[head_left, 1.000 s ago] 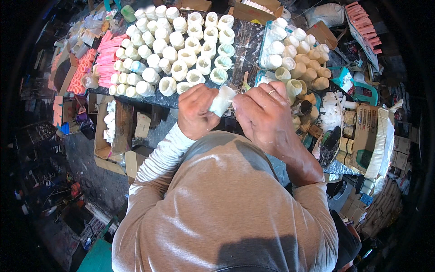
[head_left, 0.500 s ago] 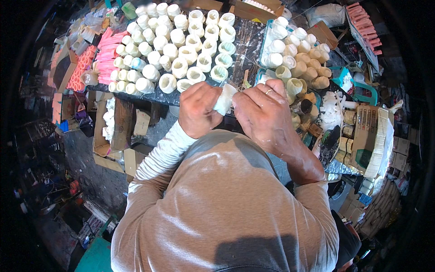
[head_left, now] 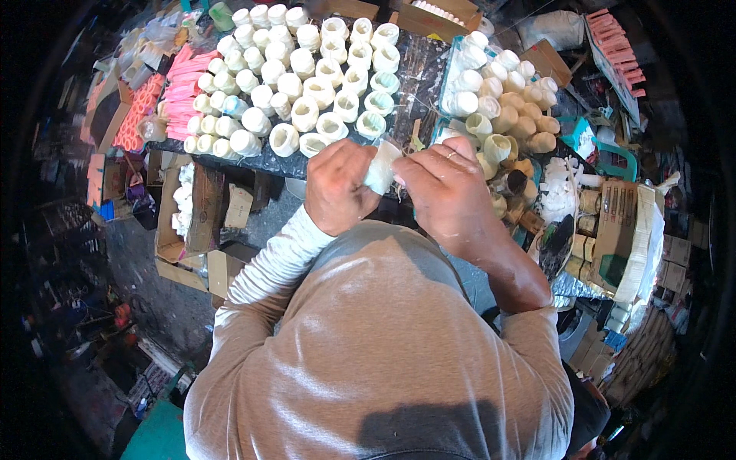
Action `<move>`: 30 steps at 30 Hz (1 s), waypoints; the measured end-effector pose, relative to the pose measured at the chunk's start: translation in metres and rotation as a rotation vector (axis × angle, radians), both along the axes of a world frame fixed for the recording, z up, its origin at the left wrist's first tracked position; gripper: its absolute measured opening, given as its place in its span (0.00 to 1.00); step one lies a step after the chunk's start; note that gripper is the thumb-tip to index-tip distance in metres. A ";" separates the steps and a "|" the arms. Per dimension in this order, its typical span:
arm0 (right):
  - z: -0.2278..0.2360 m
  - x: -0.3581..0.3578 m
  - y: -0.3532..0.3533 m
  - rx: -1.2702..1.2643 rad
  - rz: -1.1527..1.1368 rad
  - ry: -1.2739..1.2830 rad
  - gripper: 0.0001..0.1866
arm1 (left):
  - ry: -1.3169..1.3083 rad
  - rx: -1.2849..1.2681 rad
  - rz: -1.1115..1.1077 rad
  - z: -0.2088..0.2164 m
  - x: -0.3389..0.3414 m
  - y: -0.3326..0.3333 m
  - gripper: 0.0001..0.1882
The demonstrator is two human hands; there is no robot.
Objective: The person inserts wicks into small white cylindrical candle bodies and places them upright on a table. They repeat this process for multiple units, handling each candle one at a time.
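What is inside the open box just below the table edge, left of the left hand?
White pieces show inside the box; their exact shape is unclear. Its right-hand brown panel hides part of the inside, and anything beneath the upper pieces is covered.

Cylinders [head_left: 289, 86] on table [head_left: 416, 70] beyond held piece [head_left: 381, 170]

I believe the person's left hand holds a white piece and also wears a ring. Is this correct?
Not entirely: the ring is on the right hand, as the head view shows. The left hand does hold the white piece.
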State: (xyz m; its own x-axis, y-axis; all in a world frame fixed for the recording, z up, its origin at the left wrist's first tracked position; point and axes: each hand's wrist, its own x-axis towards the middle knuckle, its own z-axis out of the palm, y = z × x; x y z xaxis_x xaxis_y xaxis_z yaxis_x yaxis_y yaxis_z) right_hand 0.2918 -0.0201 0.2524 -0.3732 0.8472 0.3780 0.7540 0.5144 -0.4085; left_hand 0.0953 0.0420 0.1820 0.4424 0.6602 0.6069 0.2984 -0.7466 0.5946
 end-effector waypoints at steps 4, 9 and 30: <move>0.001 0.007 0.000 -0.031 0.000 0.077 0.10 | -0.014 0.006 0.031 0.000 0.002 -0.002 0.17; -0.002 0.008 -0.002 0.000 0.013 0.041 0.10 | 0.008 0.007 0.037 0.001 0.003 -0.005 0.16; -0.002 0.007 0.002 0.054 0.046 -0.058 0.09 | 0.010 -0.023 0.013 -0.002 0.007 -0.007 0.19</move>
State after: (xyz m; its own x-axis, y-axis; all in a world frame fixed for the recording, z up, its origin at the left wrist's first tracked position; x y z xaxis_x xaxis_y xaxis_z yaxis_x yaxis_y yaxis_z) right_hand 0.2992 -0.0186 0.2503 -0.4337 0.8077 0.3994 0.7506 0.5691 -0.3358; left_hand 0.1027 0.0352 0.1801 0.4400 0.6793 0.5873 0.3138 -0.7292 0.6082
